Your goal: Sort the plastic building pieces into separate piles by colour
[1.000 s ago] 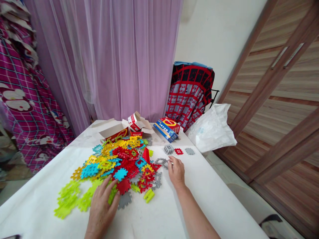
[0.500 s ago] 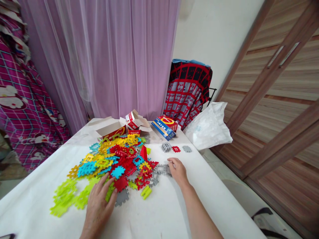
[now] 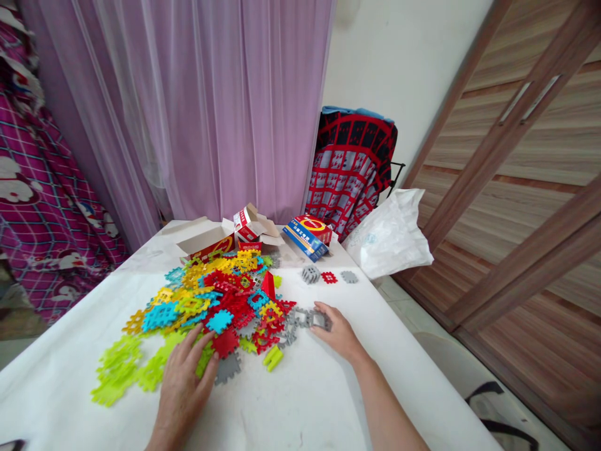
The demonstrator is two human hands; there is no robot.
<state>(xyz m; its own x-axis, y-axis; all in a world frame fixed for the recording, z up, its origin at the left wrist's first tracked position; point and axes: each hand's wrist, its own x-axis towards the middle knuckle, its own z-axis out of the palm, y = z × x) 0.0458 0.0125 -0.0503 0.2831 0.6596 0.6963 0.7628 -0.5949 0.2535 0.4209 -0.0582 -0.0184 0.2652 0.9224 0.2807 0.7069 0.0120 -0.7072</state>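
A heap of toothed plastic building tiles in yellow, red, blue, lime and grey lies on the white table. My left hand (image 3: 186, 369) rests at its near edge, fingers spread, beside lime green tiles (image 3: 154, 366) and a light blue tile (image 3: 220, 321). At the right side of the heap, the thumb and fingers of my right hand (image 3: 337, 332) close around a grey frame-like tile (image 3: 321, 319). More grey tiles (image 3: 300, 318) lie against it on the left; whether they are joined to it I cannot tell. A grey tile (image 3: 228, 368) lies to the right of my left hand.
Beyond my right hand stand a grey cube of tiles (image 3: 310, 274), a red tile (image 3: 328, 277) and a flat grey tile (image 3: 349, 276). Opened cardboard boxes (image 3: 206, 241) and a blue-and-red box (image 3: 305, 238) line the back edge. A white plastic bag (image 3: 389, 238) hangs at the right edge.
My right hand has turned and opened its thumb away from its fingers, now around the grey tile's right end. My left hand stays in place. The view has shifted slightly.
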